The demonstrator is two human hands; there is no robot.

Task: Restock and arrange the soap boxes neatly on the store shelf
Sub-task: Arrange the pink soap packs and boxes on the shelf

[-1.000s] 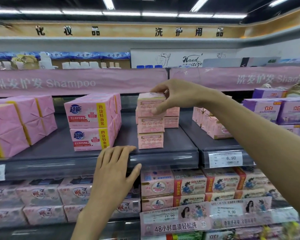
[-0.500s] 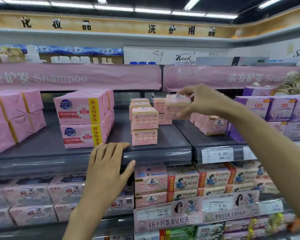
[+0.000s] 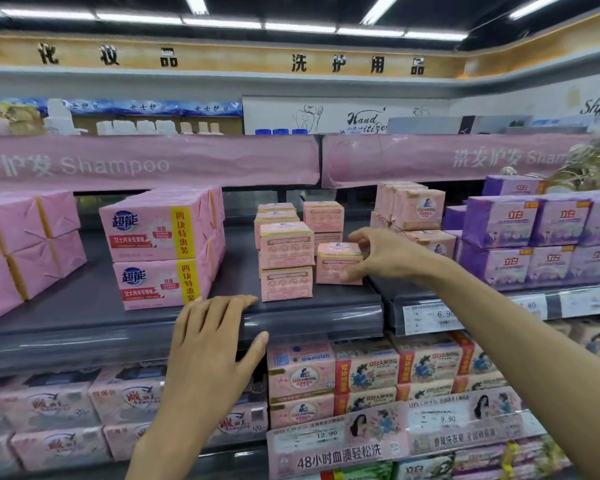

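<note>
The right hand (image 3: 378, 254) grips a small pink soap box (image 3: 338, 263), thumb on its lower front and fingers curled round its upper right corner. The box stands upright just right of the front two-box stack (image 3: 286, 261) of like soap boxes, its base apparently on the dark shelf (image 3: 84, 306). Left of and below that stack, the left hand (image 3: 212, 341) rests flat on the shelf's front edge, fingers straight and slightly spread, holding nothing. Large pink four-bar packs (image 3: 160, 251) stand left of the stack.

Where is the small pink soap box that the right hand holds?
In the head view, the small pink soap box stands on the grey shelf, right of centre, just right of the front stack, gripped by the right hand.
</note>
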